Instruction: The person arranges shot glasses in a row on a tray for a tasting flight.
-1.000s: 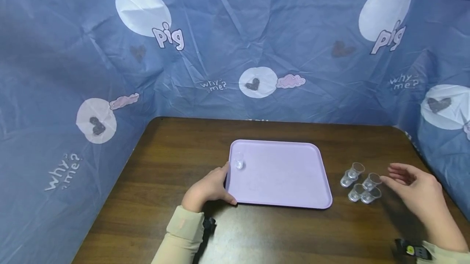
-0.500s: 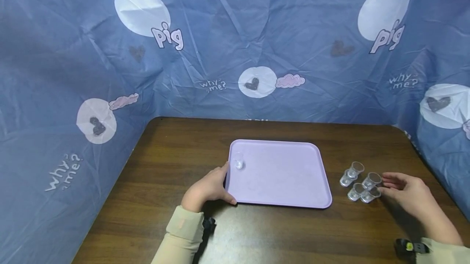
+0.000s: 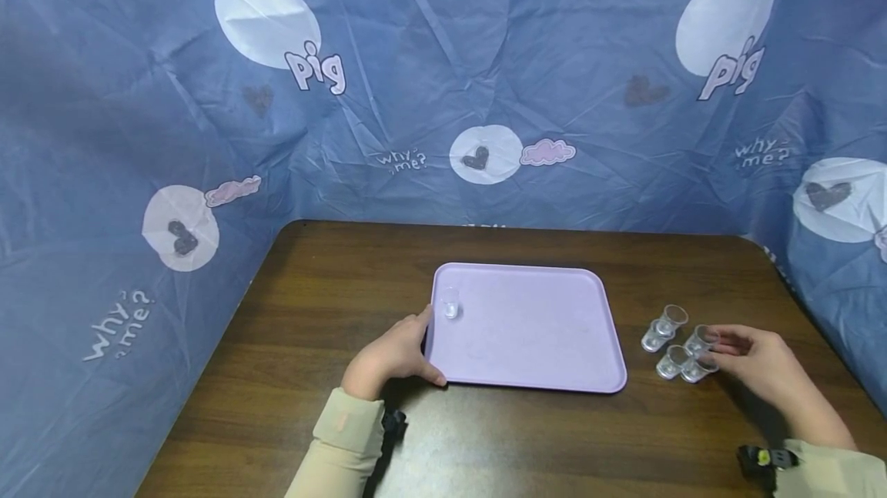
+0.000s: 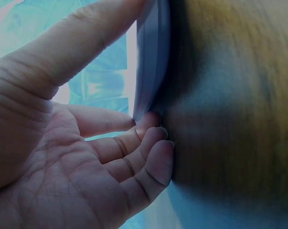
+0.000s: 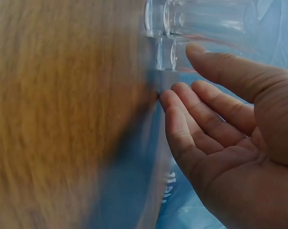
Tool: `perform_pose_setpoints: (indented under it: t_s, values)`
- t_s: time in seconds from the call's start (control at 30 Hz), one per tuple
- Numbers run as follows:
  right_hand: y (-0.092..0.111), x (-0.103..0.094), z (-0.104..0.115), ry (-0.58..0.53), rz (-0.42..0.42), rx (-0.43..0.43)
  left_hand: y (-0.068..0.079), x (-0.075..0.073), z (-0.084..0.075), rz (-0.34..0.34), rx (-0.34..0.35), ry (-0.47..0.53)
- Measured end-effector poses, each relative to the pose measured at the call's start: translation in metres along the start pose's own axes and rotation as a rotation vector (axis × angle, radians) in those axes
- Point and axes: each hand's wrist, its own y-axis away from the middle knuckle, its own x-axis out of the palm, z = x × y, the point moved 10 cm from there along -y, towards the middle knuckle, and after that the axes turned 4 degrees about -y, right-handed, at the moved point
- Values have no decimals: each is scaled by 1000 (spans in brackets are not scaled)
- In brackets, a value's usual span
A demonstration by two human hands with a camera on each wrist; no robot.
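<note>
My left hand (image 3: 391, 355) holds the left front corner of a lilac tray (image 3: 527, 329), thumb at the front edge and fingers along the left side. In the left wrist view the tray rim (image 4: 151, 62) runs between thumb and fingertips. One small clear shot glass (image 3: 451, 304) stands upright on the tray near its left edge. My right hand (image 3: 758, 359) is beside a cluster of several similar glasses (image 3: 671, 363) right of the tray. In the right wrist view its thumb (image 5: 215, 64) overlaps a glass (image 5: 167, 53), with the other fingers loosely bent and apart from the thumb.
The brown wooden table (image 3: 513, 444) has rounded far corners. Behind it and at both sides hangs a blue printed cloth (image 3: 416, 98). Two glasses (image 3: 664, 329) in the cluster stand slightly behind the others.
My right hand has come left and slightly down to the nearest glasses, its fingers now overlapping them. The left hand, the tray and the glasses have stayed in place.
</note>
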Motion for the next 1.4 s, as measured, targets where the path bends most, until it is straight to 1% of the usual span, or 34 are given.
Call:
perform_pose_setpoints:
  t_s: [0.13, 0.27, 0.33, 0.5, 0.67, 0.93, 1.17, 1.4]
  values:
    - [-2, 2, 1, 11, 14, -8, 0, 0, 0, 4, -5, 0]
    - [-3, 3, -1, 39, 25, 18, 0, 1, 1, 3, -2, -2]
    - [-3, 3, -1, 48, 23, 18, 0, 1, 1, 5, -3, -2]
    - [-2, 1, 2, 36, 1, -11, 0, 1, 0, 6, -6, 13]
    - [1, 0, -1, 4, -16, -7, 0, 1, 0, 3, 1, 10]
    - [5, -12, -4, -36, -88, -40, 0, 1, 1, 9, -5, 6]
    - [6, -26, -5, 15, -146, -9, 0, 1, 1, 6, -6, 12]
    - [5, -43, 10, 67, -220, -22, 1, 0, 1, -1, -3, 4]
